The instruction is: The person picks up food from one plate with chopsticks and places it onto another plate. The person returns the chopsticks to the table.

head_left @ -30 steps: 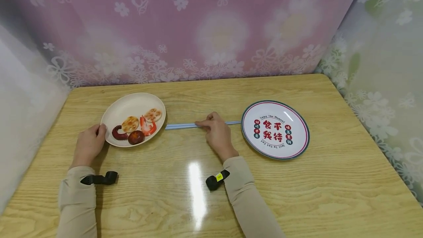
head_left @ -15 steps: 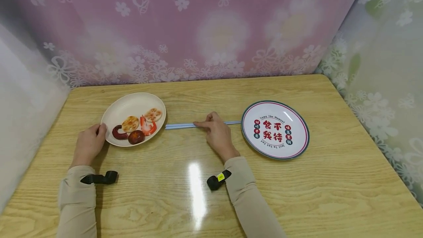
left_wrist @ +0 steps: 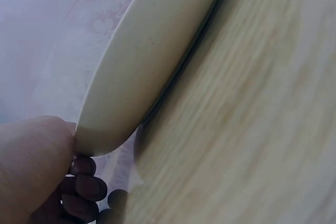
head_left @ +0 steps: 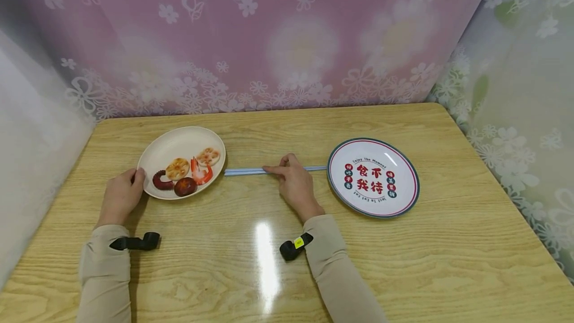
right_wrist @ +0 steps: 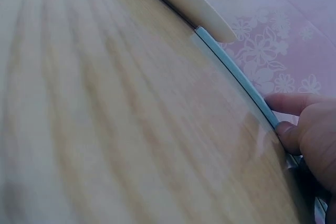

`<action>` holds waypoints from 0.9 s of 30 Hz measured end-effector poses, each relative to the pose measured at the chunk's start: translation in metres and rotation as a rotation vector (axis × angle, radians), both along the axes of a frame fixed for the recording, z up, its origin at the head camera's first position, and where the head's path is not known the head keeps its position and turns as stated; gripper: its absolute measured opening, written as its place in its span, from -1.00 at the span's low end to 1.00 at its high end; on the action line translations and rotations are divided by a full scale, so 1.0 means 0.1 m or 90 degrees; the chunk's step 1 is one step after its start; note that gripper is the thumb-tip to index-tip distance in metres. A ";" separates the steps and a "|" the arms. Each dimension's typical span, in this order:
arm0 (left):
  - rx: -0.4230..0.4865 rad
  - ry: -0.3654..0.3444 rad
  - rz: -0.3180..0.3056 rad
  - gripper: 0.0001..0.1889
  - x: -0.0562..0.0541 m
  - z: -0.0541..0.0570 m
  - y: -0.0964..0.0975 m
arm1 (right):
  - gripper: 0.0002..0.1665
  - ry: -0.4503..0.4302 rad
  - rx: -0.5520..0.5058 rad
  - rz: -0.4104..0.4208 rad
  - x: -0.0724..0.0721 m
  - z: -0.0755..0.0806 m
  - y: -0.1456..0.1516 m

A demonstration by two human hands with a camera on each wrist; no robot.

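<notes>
My left hand (head_left: 122,194) pinches the near-left rim of a cream plate (head_left: 168,146), thumb at the rim and fingers below it in the left wrist view. On that plate lie an octopus tentacle (head_left: 160,180), a mushroom cap (head_left: 185,187), a shrimp (head_left: 200,172) and two lotus root slices, one (head_left: 177,167) left and one (head_left: 208,156) right. Between two plates, my right hand (head_left: 296,186) pinches a pair of pale blue chopsticks (head_left: 244,171) about mid-length. They lie along the table, one end close to the cream plate, the other at the white plate.
A white plate (head_left: 360,203) with a green and red rim and red lettering stands right of the chopsticks. The wooden table (head_left: 215,263) ends at the back against a pink floral curtain (head_left: 269,54). A pale floral curtain (head_left: 515,128) hangs on the right.
My right hand's fingertips have slid very slightly left along the chopsticks. The left hand, both plates and the food stay where they were.
</notes>
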State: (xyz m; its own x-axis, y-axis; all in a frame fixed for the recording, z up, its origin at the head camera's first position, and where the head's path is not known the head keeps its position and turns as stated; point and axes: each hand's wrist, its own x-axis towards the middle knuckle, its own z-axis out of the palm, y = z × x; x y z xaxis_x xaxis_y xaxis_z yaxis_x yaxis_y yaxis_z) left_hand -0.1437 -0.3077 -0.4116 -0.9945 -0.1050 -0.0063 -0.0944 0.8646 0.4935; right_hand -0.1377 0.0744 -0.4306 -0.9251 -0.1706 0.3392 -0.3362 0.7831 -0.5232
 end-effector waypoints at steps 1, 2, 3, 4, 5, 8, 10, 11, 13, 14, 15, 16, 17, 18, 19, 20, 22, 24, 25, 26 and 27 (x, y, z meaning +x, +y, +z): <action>0.001 0.000 0.000 -0.53 0.00 -0.01 0.00 | -0.60 0.001 0.001 0.000 0.00 0.00 0.00; 0.002 -0.001 0.000 -0.53 0.00 -0.01 0.00 | -0.59 0.001 0.002 0.001 0.01 0.00 0.01; 0.003 -0.001 0.000 -0.53 -0.01 -0.02 0.00 | -0.59 0.001 0.003 0.002 0.01 0.00 0.01; 0.003 -0.002 0.001 -0.53 -0.01 -0.02 0.01 | -0.59 0.001 0.005 0.003 0.01 0.00 0.01; 0.004 -0.004 0.002 -0.53 -0.01 -0.02 0.01 | -0.59 0.000 0.007 0.004 0.01 0.00 0.02; 0.003 -0.002 0.002 -0.54 -0.01 -0.02 0.02 | -0.60 -0.003 0.005 0.004 0.01 -0.01 0.02; 0.002 -0.003 0.002 -0.54 -0.01 -0.02 0.03 | -0.63 -0.002 0.001 0.001 0.02 -0.02 0.03; 0.002 -0.004 0.002 -0.54 -0.01 -0.02 0.03 | -0.64 0.000 -0.001 -0.001 0.02 -0.02 0.03; 0.003 -0.008 0.004 -0.53 -0.02 -0.02 0.04 | -0.65 0.004 -0.006 -0.004 0.02 -0.02 0.03; 0.003 -0.009 0.005 -0.53 -0.02 -0.02 0.04 | -0.66 0.006 -0.007 -0.006 0.03 -0.02 0.03; 0.003 -0.010 0.006 -0.53 -0.02 -0.02 0.04 | -0.66 0.008 -0.008 -0.007 0.03 -0.02 0.03; 0.003 -0.011 0.007 -0.53 -0.02 -0.02 0.05 | -0.66 0.010 -0.008 -0.010 0.03 -0.03 0.03; 0.004 -0.012 0.007 -0.53 -0.02 -0.02 0.05 | -0.66 0.011 -0.008 -0.011 0.03 -0.03 0.03; 0.005 -0.012 0.008 -0.53 -0.02 -0.02 0.06 | -0.66 0.013 -0.009 -0.013 0.03 -0.03 0.03; 0.006 -0.011 0.009 -0.53 -0.02 -0.03 0.06 | -0.67 0.016 -0.010 -0.014 0.03 -0.04 0.04; 0.006 -0.011 0.009 -0.53 -0.03 -0.03 0.06 | -0.68 0.018 -0.011 -0.016 0.03 -0.04 0.04; 0.008 -0.010 0.010 -0.53 -0.03 -0.03 0.06 | -0.69 0.023 -0.015 -0.017 0.02 -0.04 0.04; 0.012 -0.013 0.010 -0.51 -0.03 -0.03 0.07 | -0.71 0.025 -0.017 -0.017 0.02 -0.04 0.04; 0.013 -0.016 0.009 -0.50 -0.03 -0.03 0.07 | -0.72 0.023 -0.018 -0.018 0.02 -0.04 0.05; 0.015 -0.018 0.009 -0.49 -0.03 -0.03 0.06 | -0.72 0.019 -0.019 -0.017 0.03 -0.03 0.05; 0.017 -0.024 0.007 -0.47 -0.03 -0.03 0.06 | -0.71 0.014 -0.023 -0.016 0.03 -0.02 0.06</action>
State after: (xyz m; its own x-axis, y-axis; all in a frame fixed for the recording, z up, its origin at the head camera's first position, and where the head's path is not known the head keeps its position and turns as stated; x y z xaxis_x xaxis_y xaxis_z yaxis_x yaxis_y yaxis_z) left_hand -0.1468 -0.3020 -0.4143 -0.9923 -0.1149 -0.0471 -0.1228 0.8499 0.5125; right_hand -0.1346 0.0802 -0.4329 -0.9215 -0.1348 0.3643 -0.3282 0.7719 -0.5445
